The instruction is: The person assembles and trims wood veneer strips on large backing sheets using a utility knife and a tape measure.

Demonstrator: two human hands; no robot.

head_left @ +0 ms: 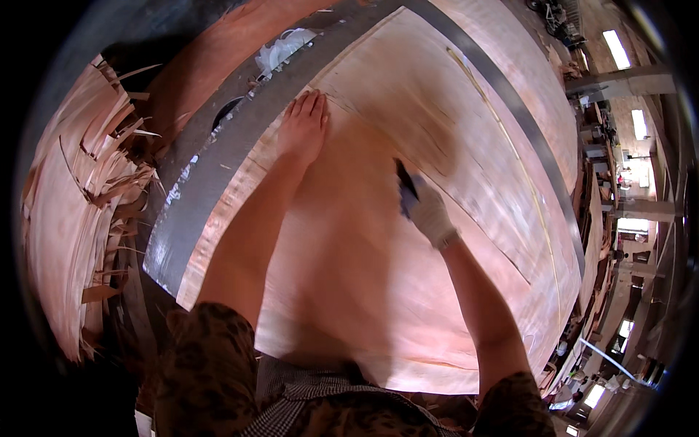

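Note:
A large sheet of pale, reddish wood veneer [335, 218] spreads over the grey bench in front of me. My left hand [302, 131] is bare and lies flat near the sheet's left edge, fingers stretched out and pointing away. My right hand [429, 211] wears a whitish glove with blue-dark fingers. It is closed around a dark hand tool with a narrow, flat end [405, 178], held over the middle of the sheet; its exact kind is unclear. Just beyond the tool, a dark seam or split [480, 233] runs slantwise through the veneer.
A thin yellowish line [502, 120] curves along the right part of the sheet. Crumpled white plastic [284, 51] lies on the grey bench top [196, 186]. At left stands a veneer stack [69, 197] with ragged, torn strips sticking out. Workshop beams and bright windows show far right.

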